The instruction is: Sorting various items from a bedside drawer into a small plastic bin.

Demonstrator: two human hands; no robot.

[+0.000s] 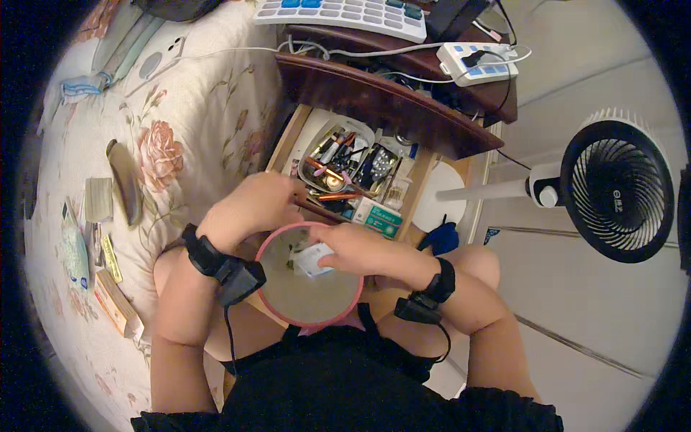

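Note:
A round basin or bin with a pink rim [263, 294] stands between my thighs. My right hand [348, 248] reaches over its far right rim, with the thumb and fingers at a small white packet [312, 260] inside it; whether they grip it is unclear. My left hand [259, 202] hangs at the near left corner of the open drawer, fingers curled down and partly hidden, so what it holds does not show. In the drawer, a clear plastic tray [309, 135] holds pens or cosmetic tubes, and a green-and-white box [378, 217] lies at the near right.
On the bed at left lie a phone [175, 47], a brown curved case [124, 183], a folded beige cloth [98, 200], a plastic packet [74, 248] and an orange-white box [116, 305]. A power strip [478, 63] sits beyond the drawer; a fan [618, 191] stands right.

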